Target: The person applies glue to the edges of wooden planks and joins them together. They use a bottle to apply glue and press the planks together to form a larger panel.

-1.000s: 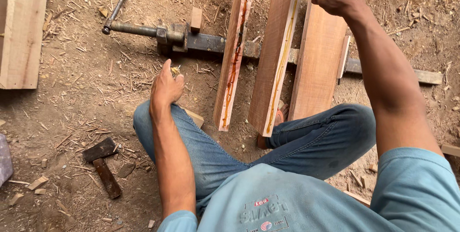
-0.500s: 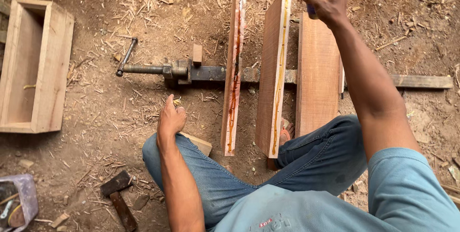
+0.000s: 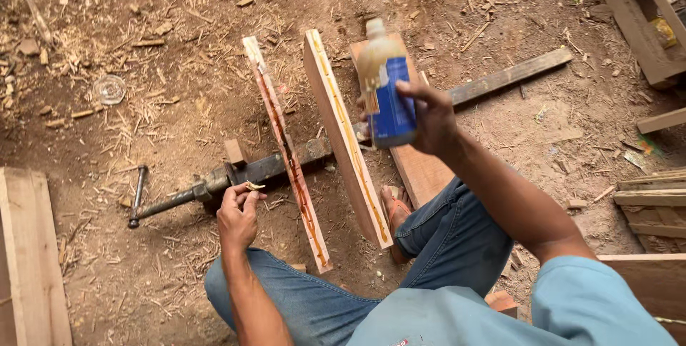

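Glue bottle [image 3: 386,89] sits upright in our right hand [image 3: 429,119], fingers wrapped around its blue body, above the flat board [image 3: 421,167]. At nine o'clock of it stand two boards on edge [image 3: 345,132], glue-streaked along their tops. Our left hand [image 3: 238,216] rests at seven o'clock, fingers pinched narrow on a small yellowish scrap [image 3: 254,186] beside the bar clamp [image 3: 214,185] on the dirt floor [image 3: 143,267].

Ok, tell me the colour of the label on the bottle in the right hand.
Blue, on the bottle in the head view.
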